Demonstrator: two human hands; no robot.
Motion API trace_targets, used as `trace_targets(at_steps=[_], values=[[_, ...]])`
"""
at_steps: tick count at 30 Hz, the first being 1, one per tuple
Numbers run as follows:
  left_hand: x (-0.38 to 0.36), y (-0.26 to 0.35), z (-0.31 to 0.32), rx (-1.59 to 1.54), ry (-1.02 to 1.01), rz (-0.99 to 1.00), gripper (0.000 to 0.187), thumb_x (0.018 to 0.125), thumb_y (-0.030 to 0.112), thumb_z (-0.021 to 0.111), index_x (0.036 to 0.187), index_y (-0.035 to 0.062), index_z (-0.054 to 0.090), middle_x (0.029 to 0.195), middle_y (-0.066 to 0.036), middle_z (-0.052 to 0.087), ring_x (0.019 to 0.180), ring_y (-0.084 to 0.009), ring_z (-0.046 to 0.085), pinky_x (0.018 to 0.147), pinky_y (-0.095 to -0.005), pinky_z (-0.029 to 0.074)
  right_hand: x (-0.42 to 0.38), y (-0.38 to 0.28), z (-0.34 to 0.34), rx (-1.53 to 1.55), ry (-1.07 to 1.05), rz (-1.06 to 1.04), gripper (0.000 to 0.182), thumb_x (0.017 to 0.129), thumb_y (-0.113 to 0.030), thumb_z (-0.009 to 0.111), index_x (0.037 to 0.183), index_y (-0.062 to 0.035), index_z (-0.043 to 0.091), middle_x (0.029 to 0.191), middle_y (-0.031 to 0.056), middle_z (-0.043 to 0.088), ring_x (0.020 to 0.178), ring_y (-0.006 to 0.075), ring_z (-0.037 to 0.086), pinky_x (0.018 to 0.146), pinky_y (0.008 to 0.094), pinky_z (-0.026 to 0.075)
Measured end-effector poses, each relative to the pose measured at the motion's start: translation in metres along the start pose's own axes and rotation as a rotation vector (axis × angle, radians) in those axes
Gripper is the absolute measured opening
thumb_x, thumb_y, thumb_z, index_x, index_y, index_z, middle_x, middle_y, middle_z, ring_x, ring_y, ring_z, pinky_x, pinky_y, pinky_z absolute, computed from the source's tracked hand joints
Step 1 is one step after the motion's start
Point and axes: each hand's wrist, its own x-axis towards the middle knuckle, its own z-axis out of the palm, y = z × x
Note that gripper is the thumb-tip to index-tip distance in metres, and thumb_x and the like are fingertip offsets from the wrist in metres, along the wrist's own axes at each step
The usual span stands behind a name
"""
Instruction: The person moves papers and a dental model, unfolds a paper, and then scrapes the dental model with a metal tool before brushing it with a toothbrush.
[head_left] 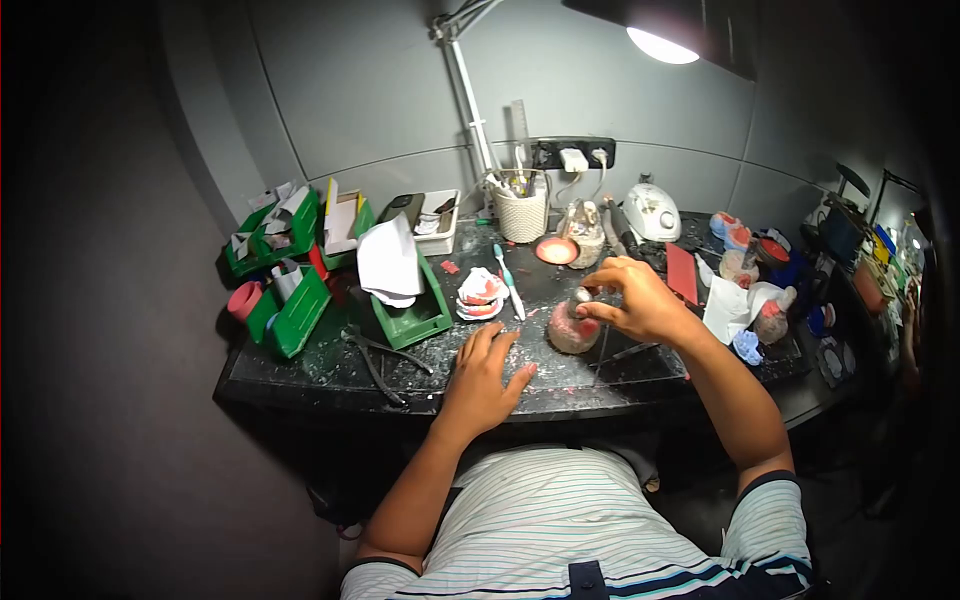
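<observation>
My left hand [485, 375] lies palm down at the near edge of the black worktop, fingers spread, holding nothing. Just beyond its fingertips sits a white dental model [482, 295] with pink-red gums, and a teal-and-white toothbrush [509, 284] lies beside that. My right hand [636, 300] pinches a small silvery metal cap [582, 295] between thumb and fingers. The cap is right at the top of a squat round jar [572, 334] with pink-red smears, standing upright on the worktop.
Long-handled nippers [372, 362] lie left of my left hand, near a green bin [418, 325] with white paper in it. A glass jar [584, 232], a round red-rimmed dish [557, 251] and a white woven cup [522, 215] stand behind. Red sheets [682, 273] lie right.
</observation>
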Motion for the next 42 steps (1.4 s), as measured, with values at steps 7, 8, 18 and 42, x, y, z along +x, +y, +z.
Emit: trace_targets(at_steps=[7, 8, 18, 42], values=[[-0.002, -0.002, -0.003, -0.006, 0.052, 0.036, 0.045, 0.09, 0.025, 0.075, 0.125, -0.0012, 0.064, 0.136, -0.023, 0.057, 0.128, -0.0413, 0.054, 0.11, -0.0486, 0.042, 0.009, -0.017, 0.005, -0.06, 0.101, -0.017, 0.029, 0.085, -0.026, 0.08, 0.087, 0.0018, 0.075, 0.091, 0.0174, 0.07, 0.093, 0.036, 0.064, 0.083, 0.0453, 0.052], [-0.001, -0.002, -0.005, -0.07, 0.093, 0.1, 0.041, 0.09, 0.022, 0.075, 0.122, -0.0013, 0.066, 0.135, -0.022, 0.058, 0.127, -0.0409, 0.055, 0.11, -0.0485, 0.042, 0.01, -0.016, 0.006, -0.115, 0.099, -0.047, 0.028, 0.084, -0.025, 0.08, 0.086, 0.0019, 0.074, 0.089, 0.0174, 0.069, 0.094, 0.036, 0.064, 0.083, 0.0453, 0.052], [0.067, -0.094, -0.094, 0.471, 0.492, -0.152, 0.036, 0.081, 0.009, 0.074, 0.117, 0.0023, 0.071, 0.142, -0.025, 0.054, 0.124, -0.0466, 0.056, 0.109, -0.0499, 0.044, 0.006, -0.025, 0.02, -0.376, 0.111, -0.063, 0.03, 0.086, -0.03, 0.076, 0.087, 0.0, 0.073, 0.095, 0.0174, 0.066, 0.097, 0.0364, 0.061, 0.085, 0.0457, 0.052], [0.049, -0.116, -0.1, 0.615, -0.15, -0.154, 0.02, 0.077, 0.011, 0.062, 0.083, -0.0023, 0.076, 0.089, -0.022, 0.074, 0.085, -0.0376, 0.072, 0.12, -0.0619, 0.022, -0.012, -0.017, 0.055, -0.367, 0.256, 0.485, 0.083, 0.07, -0.025, 0.093, 0.128, 0.0083, 0.046, 0.1, 0.0272, 0.07, 0.098, 0.0435, 0.067, 0.084, 0.0487, 0.055]])
